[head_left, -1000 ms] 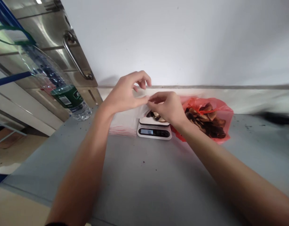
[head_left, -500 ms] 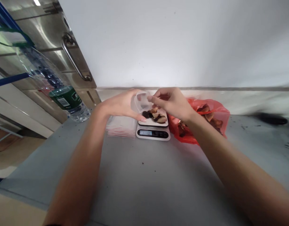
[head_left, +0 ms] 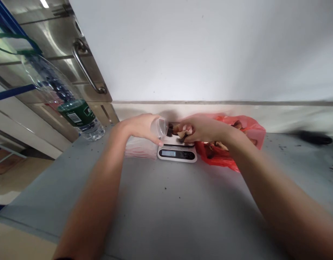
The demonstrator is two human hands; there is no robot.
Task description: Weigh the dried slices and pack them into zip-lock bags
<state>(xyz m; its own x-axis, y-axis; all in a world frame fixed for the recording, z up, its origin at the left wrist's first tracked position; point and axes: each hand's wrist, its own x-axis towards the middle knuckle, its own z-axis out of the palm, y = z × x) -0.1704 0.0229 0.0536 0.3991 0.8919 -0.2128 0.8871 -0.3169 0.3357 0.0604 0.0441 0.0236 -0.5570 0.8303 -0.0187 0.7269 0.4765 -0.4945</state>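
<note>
My left hand (head_left: 141,127) holds a small clear plastic cup (head_left: 161,127) on its side, mouth facing right, over the left part of a white digital scale (head_left: 193,159). The thumb reaches down to the scale's platform. My right hand (head_left: 207,129) is closed around several dried brown slices (head_left: 182,134) at the platform, fingers pinching them. A few darker pieces (head_left: 170,130) lie between the cup and that hand. The scale's lit display (head_left: 168,153) shows digits too blurred to read surely. Under my right wrist, a red plastic bag (head_left: 257,126) holds more dried slices.
A stack of thin clear packets (head_left: 141,148) lies left of the scale. A large water bottle (head_left: 77,115) with a green label stands at the table's left edge. A black object (head_left: 315,137) lies far right by the wall. Dark crumbs dot the grey table (head_left: 166,216).
My right hand has lowered from beside the cup onto the slices and closed on them. The cup has tipped further and moved slightly down in my left hand.
</note>
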